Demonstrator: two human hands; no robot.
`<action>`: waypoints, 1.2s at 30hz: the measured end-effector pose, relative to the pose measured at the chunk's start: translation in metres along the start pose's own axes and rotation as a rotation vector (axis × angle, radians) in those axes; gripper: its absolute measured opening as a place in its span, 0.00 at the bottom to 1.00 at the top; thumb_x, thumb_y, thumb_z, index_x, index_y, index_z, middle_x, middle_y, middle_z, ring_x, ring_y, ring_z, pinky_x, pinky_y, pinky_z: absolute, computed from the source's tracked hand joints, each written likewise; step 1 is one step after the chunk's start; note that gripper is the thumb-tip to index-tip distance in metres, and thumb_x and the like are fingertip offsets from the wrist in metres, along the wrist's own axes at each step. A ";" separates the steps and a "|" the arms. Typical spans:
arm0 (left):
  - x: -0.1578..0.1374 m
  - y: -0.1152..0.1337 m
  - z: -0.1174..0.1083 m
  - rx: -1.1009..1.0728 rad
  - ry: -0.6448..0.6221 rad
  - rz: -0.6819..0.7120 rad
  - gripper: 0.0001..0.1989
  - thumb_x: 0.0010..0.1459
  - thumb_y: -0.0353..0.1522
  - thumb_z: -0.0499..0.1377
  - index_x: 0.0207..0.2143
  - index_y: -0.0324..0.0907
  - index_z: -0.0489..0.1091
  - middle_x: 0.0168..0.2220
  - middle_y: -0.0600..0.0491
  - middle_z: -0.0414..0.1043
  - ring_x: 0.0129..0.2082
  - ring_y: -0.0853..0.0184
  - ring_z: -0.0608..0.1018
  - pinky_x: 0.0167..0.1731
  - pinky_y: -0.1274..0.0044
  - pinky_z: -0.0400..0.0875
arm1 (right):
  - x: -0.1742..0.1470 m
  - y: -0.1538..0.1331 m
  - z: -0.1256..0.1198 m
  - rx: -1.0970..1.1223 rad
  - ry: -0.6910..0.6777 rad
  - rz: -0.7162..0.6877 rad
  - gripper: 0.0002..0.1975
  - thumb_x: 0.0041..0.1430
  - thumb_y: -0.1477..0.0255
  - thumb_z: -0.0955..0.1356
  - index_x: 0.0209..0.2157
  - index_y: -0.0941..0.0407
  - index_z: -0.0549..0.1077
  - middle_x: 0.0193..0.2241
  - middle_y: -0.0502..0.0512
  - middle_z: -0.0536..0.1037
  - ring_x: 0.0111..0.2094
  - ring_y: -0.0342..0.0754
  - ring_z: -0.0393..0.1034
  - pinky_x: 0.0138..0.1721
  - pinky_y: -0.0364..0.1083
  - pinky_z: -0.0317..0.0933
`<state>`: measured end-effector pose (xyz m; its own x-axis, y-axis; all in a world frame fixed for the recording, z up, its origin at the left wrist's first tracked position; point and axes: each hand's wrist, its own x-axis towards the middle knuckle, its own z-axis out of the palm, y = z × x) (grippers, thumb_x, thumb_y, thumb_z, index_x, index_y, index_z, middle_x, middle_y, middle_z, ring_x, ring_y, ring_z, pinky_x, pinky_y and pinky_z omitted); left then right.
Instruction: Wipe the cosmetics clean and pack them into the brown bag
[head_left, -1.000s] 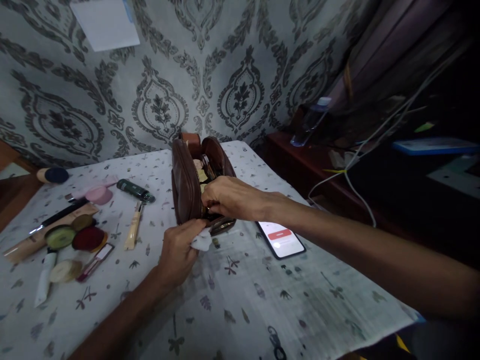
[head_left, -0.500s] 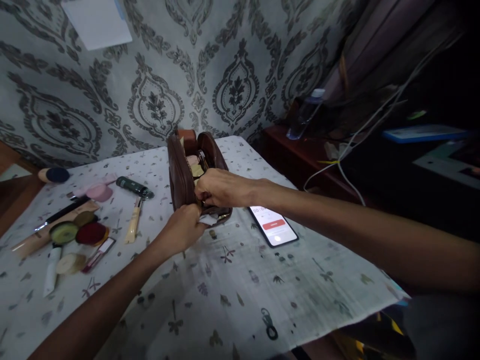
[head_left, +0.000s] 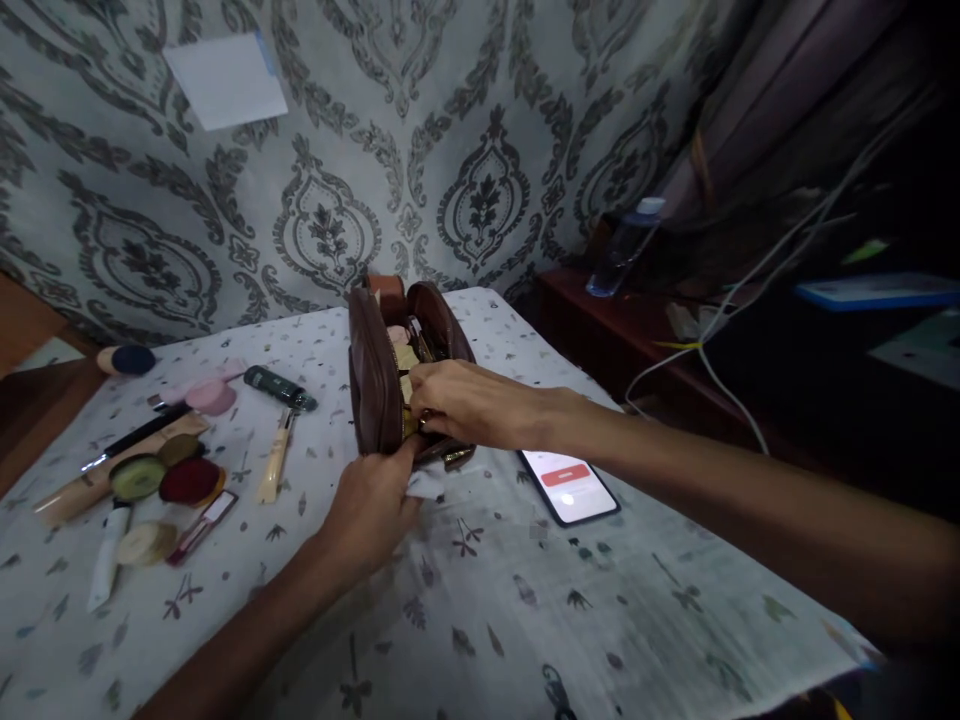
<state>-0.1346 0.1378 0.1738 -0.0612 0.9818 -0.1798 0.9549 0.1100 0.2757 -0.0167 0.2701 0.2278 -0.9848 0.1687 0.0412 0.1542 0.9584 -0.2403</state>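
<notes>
A brown zippered bag stands open on the cloth, with pale yellow and pink items showing inside. My left hand is closed on the bag's near edge, where a bit of white material pokes out below the fingers. Over the mouth of the bag, my right hand reaches in from the right with its fingers curled together. What those fingers hold, if anything, is hidden. A lit phone lies on the cloth beneath my right forearm.
Left of the bag lie several cosmetics: a dark green bottle, a cream tube, a red round compact, a green one and a brush. A water bottle and white cables are at the right.
The view has shifted, so everything sits slightly lower and further right. My right hand's fingers have lifted a little at the bag's opening; my left hand keeps its grip on the edge.
</notes>
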 end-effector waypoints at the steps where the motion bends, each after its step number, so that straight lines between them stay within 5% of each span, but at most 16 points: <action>1: -0.002 0.000 0.001 0.029 -0.010 0.000 0.27 0.53 0.24 0.54 0.57 0.39 0.64 0.41 0.44 0.80 0.42 0.54 0.81 0.39 0.69 0.72 | -0.002 0.000 -0.002 0.017 0.005 0.006 0.08 0.56 0.84 0.68 0.29 0.61 0.78 0.34 0.56 0.76 0.32 0.43 0.68 0.33 0.41 0.57; 7: -0.010 -0.007 0.008 0.075 -0.070 0.033 0.34 0.49 0.22 0.53 0.61 0.40 0.57 0.37 0.47 0.81 0.39 0.53 0.82 0.39 0.65 0.75 | -0.005 0.007 -0.012 0.023 -0.006 0.035 0.11 0.57 0.80 0.70 0.43 0.62 0.76 0.40 0.59 0.75 0.39 0.47 0.71 0.39 0.44 0.62; 11: -0.011 -0.013 0.011 0.020 -0.062 0.082 0.38 0.46 0.21 0.52 0.63 0.41 0.54 0.38 0.47 0.80 0.38 0.52 0.83 0.37 0.62 0.76 | 0.002 0.010 -0.014 0.031 -0.117 0.016 0.02 0.58 0.79 0.70 0.33 0.61 0.77 0.31 0.55 0.76 0.33 0.46 0.70 0.35 0.43 0.60; 20: -0.012 -0.022 0.019 -0.003 0.068 0.194 0.41 0.41 0.19 0.51 0.61 0.41 0.57 0.36 0.49 0.81 0.31 0.56 0.82 0.30 0.67 0.77 | 0.008 0.007 -0.009 0.039 -0.142 -0.006 0.11 0.61 0.78 0.68 0.25 0.61 0.76 0.24 0.54 0.73 0.26 0.42 0.65 0.29 0.41 0.55; 27: -0.012 -0.034 0.025 -0.169 0.314 0.349 0.27 0.47 0.21 0.51 0.51 0.42 0.66 0.33 0.52 0.79 0.28 0.62 0.81 0.24 0.74 0.74 | 0.012 -0.003 -0.010 0.006 -0.217 0.080 0.11 0.62 0.78 0.66 0.26 0.61 0.75 0.30 0.55 0.75 0.26 0.41 0.66 0.26 0.41 0.51; 36: -0.011 -0.035 0.018 -0.113 0.304 0.345 0.32 0.44 0.21 0.51 0.55 0.42 0.63 0.36 0.51 0.80 0.30 0.62 0.81 0.27 0.74 0.75 | 0.003 0.004 -0.006 0.069 -0.091 0.052 0.07 0.63 0.78 0.65 0.33 0.60 0.75 0.32 0.55 0.76 0.28 0.43 0.69 0.28 0.41 0.57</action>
<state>-0.1618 0.1203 0.1490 0.1557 0.9629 0.2206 0.8977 -0.2311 0.3751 -0.0191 0.2757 0.2324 -0.9793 0.1931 -0.0601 0.2022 0.9303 -0.3061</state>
